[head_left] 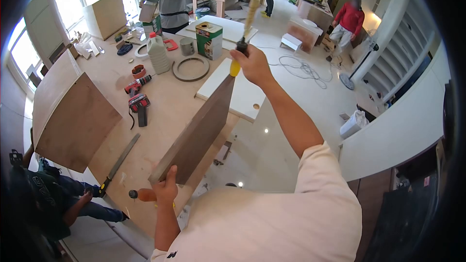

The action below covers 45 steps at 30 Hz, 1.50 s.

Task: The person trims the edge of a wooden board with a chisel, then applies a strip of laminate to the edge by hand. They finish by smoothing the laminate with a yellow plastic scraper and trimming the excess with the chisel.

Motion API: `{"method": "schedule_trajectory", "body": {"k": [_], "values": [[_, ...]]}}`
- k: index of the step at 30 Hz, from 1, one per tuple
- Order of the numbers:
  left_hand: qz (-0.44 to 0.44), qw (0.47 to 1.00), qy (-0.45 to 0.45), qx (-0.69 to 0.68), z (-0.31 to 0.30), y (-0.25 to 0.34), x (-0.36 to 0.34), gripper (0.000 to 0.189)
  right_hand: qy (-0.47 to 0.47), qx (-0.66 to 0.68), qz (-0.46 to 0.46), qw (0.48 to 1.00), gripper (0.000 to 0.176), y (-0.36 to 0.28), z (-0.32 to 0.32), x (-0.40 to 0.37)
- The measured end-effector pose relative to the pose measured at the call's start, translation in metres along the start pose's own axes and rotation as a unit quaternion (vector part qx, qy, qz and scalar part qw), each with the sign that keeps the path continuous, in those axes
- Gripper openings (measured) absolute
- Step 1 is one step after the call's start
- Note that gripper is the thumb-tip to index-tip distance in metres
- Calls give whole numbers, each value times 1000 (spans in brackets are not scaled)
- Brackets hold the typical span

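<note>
The left hand (pixel 166 189) has its grip tight on the near end of the board (pixel 199 131). The board stands on its edge on the tabletop (pixel 162 116). The right hand (pixel 252 65) is up at the far end, its grip clenched round a tool (pixel 241 44) (yellow handle).

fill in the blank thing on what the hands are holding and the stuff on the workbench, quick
1. The left hand grips the near end of a board coloured dark ____.
2. The right hand holds a tool whose handle end is ____.
3. The white jug on the workbench has a ____ cap.
4. The square tin behind the jug is mostly ____.

Missing words: brown; yellow; red; green
</note>
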<state>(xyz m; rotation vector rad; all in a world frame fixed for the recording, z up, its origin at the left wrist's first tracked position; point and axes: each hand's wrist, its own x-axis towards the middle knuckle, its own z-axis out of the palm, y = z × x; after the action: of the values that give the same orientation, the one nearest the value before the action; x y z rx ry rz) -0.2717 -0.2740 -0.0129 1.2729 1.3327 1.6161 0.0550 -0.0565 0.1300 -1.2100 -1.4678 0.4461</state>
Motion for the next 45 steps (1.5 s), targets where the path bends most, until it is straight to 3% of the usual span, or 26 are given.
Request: {"method": "schedule_trajectory", "body": {"k": [2, 5, 8, 11, 15, 18, 21, 28, 32, 35, 38, 42, 45], "values": [[6, 1000, -17, -5, -2, 0, 3, 26, 24, 26, 0, 999, 39, -9, -1, -1], [-2, 1000, -17, -19, -3, 1, -1, 25, -38, -49, 23, 998, 31, 8, 7, -3], [6, 1000, -16, -19, 0, 0, 4, 24, -8, -26, 0, 1000, 31, -18, 3, 3], [4, 1000, -27, -11, -5, -3, 2, 24, -37, -93, 19, 995, 34, -7, 14, -3], [25, 999, -27, -22, -1, 0, 4, 25, 11, -10, -28, 999, 42, -3, 12, 1], [-5, 1000, -18, 11, -3, 2, 2, 25, 1, -67, -19, 998, 40, -4, 9, -5], [15, 1000, -12, -6, 2, 11, 3, 24, 46, -10, -19, 999, 39, 4, 5, -11], [29, 999, -41, 0, -3, 5, 4, 22, -38, 56, 6, 998, 37, -12, 24, -43], [33, 998, -44, 20, -3, -2, 11, 22, -26, 190, -19, 981, 35, -46, 35, -65], [39, 997, -58, 20, -8, -3, 3, 24, -84, 61, 13, 995, 33, -26, 41, -65], [49, 997, -61, 24, -3, 6, 8, 24, -61, 138, -1, 989, 32, -50, 45, -76], [56, 995, -72, -31, -4, -5, 7, 25, -105, 145, -18, 984, 30, -53, 59, -78], [61, 995, -75, 9, -4, 6, 6, 27, -128, 173, -7, 977, 28, -70, 66, -101]]}}
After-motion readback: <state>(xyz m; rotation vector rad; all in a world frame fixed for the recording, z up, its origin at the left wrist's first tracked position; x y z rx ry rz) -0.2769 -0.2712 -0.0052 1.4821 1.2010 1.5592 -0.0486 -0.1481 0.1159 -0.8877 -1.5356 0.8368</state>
